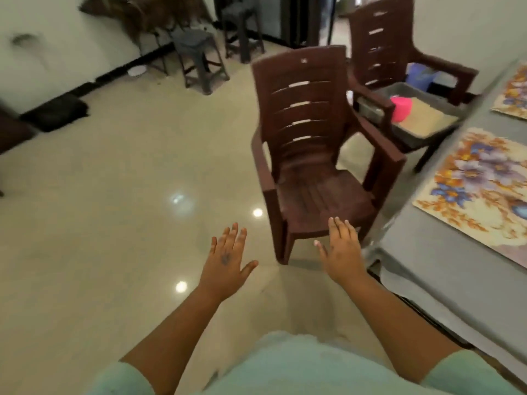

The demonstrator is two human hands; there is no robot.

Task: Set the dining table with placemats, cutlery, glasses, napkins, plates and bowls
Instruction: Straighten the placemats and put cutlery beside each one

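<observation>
The right hand (pixel 343 252) is flat and spread out, palm down, and it holds nothing. The left hand (pixel 228 259) is just beside it, flat and spread out too, with nothing in it. Both hands hang in the air over the shiny floor (pixel 114 195), not touching anything. Just past the right hand's fingertips is a brown plastic chair (pixel 316 155) with no one in it. Off to the right of the right hand is the dining table (pixel 445 269) with a grey cover. On it lies one flowery placemat (pixel 479 189), flat, and farther away the corner of a second placemat (pixel 513 95) shows. So it looks like the mats are down, at least these two. I cannot see any forks, spoons, glasses, napkins, plates or bowls on the part of the table that shows, so most of the job seems left to do. Beyond the first chair is another brown chair (pixel 399 61), and on its seat sits a grey tray (pixel 422 121) with something pink (pixel 400 108) in it.
</observation>
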